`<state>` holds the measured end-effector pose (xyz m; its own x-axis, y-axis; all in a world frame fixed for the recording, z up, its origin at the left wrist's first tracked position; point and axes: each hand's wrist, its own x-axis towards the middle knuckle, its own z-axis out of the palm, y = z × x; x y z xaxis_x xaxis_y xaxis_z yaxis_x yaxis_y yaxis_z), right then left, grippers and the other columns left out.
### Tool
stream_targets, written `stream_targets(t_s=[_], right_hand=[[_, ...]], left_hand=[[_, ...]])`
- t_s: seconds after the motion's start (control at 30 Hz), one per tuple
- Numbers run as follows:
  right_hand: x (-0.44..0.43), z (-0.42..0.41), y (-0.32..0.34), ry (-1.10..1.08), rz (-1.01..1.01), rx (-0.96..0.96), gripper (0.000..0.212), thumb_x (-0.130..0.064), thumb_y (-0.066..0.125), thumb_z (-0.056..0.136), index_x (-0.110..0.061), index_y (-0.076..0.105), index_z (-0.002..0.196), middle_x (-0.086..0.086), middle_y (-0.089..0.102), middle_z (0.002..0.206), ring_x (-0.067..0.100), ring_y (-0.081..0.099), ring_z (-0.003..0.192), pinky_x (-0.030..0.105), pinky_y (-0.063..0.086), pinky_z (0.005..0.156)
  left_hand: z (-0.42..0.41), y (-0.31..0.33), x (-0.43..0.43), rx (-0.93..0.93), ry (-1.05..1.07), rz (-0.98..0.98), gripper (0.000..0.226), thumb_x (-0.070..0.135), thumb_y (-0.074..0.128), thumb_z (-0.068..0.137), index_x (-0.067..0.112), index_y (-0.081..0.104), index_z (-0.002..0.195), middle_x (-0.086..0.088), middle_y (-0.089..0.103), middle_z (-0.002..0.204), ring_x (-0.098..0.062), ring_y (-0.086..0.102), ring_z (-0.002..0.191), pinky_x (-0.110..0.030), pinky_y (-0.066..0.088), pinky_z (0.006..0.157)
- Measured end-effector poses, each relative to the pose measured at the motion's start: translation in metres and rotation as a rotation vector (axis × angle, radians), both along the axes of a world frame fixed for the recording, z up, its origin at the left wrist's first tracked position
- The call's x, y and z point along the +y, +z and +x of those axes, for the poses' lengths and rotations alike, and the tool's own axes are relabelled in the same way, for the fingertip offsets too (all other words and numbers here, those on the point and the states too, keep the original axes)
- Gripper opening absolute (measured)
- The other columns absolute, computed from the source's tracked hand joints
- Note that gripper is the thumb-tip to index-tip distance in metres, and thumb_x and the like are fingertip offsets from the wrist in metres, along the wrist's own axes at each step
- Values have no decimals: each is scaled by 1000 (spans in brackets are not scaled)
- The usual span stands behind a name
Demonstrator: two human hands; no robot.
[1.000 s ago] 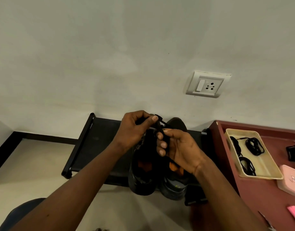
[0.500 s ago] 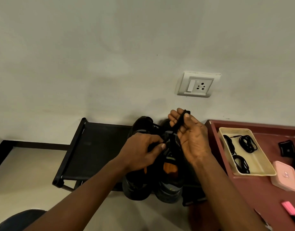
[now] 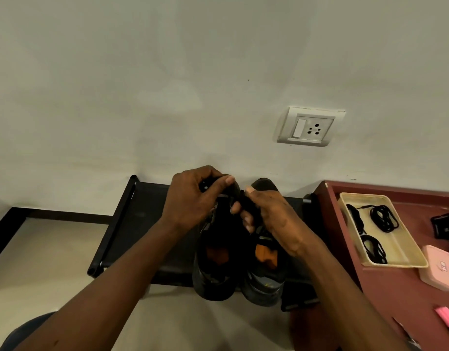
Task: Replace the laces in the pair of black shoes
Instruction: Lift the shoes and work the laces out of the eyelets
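The black shoes (image 3: 264,282) stand side by side on a black rack (image 3: 142,219), heels nearest, toes toward the wall (image 3: 167,97). The left hand (image 3: 193,198) curls round the left shoe (image 3: 210,274) at its front; the right hand (image 3: 271,219) pinches a black lace (image 3: 243,200). Rightward, a cream tray (image 3: 406,249) holds coiled laces (image 3: 383,219).

No text legible anywhere. Pink box (image 3: 440,271), right edge of red table (image 3: 396,295): small pale mark on the lid, too blurred to read.
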<state>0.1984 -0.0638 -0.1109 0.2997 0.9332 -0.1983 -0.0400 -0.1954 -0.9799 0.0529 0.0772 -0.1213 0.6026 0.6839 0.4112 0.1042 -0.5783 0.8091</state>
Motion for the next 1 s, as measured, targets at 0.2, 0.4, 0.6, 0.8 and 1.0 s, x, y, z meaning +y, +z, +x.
stream_targets(t_s=[0.2, 0.4, 0.6, 0.8, 1.0], right_hand=[[1, -3, 10, 0, 62, 540, 35, -34, 56, 100, -13, 74, 79, 1, 48, 63, 16, 50, 56, 24, 46, 56], [2, 6, 14, -287, 296, 849, 37, -25, 50, 106, -5, 80, 99, 8, 76, 93, 23, 76, 90, 29, 63, 74], [1, 30, -1, -575, 396, 603, 31, -12, 54, 105, 2, 59, 133, 17, 74, 123, 30, 70, 118, 36, 58, 100], [1, 23, -9, -518, 24, -359, 23, -31, 52, 109, -33, 74, 101, -7, 79, 102, 10, 73, 102, 44, 58, 99], [1, -2, -7, -40, -58, -417, 55, -56, 40, 107, -17, 77, 95, 4, 77, 80, 20, 75, 78, 38, 59, 74]], left_hand=[[-4, -10, 4, 286, 19, 198, 20, 47, 63, 98, 30, 72, 91, 15, 63, 68, -3, 59, 63, -25, 44, 56], [3, -12, -13, 377, -245, 158, 23, 40, 54, 105, 27, 70, 94, 16, 61, 72, -5, 61, 68, -27, 49, 62], [5, -14, -29, 471, -420, 232, 38, 52, 45, 100, 25, 71, 95, 9, 66, 81, -9, 62, 74, -38, 53, 73], [3, 0, -31, 212, -363, 216, 23, 37, 57, 100, 23, 74, 95, 15, 66, 81, -8, 64, 74, -35, 53, 66], [-7, 5, -7, 50, -110, 342, 14, 28, 67, 98, 17, 75, 97, 12, 71, 84, -2, 63, 72, -17, 47, 65]])
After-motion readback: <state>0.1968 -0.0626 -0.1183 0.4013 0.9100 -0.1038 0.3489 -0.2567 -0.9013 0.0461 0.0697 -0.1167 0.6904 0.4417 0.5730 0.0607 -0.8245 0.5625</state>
